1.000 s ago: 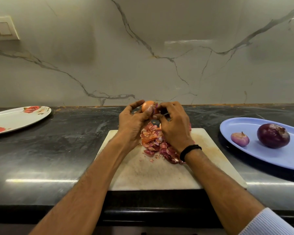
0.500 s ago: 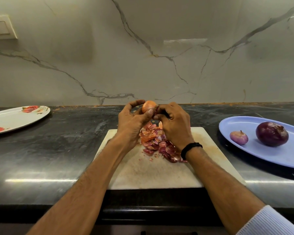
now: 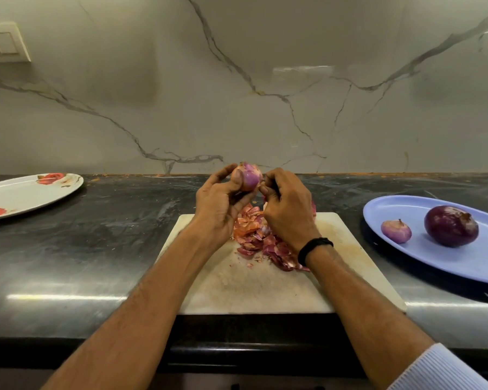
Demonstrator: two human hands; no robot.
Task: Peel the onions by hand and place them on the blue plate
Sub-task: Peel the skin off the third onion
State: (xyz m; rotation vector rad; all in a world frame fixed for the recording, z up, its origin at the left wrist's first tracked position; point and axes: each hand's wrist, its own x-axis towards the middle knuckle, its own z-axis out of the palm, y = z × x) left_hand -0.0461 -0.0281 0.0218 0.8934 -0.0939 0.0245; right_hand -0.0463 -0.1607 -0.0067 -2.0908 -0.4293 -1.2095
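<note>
Onion (image 3: 250, 178) within left fingers (image 3: 221, 172), beside right fingers (image 3: 275, 179)

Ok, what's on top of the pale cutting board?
A heap of reddish-pink onion skins lies on the far half of the pale cutting board; the right hand hides part of it.

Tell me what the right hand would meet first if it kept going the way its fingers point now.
The onion held in the left hand. The right hand points its curled fingers at the onion's side and seems to pinch there, so there is hardly any gap, though depth is unclear.
</note>
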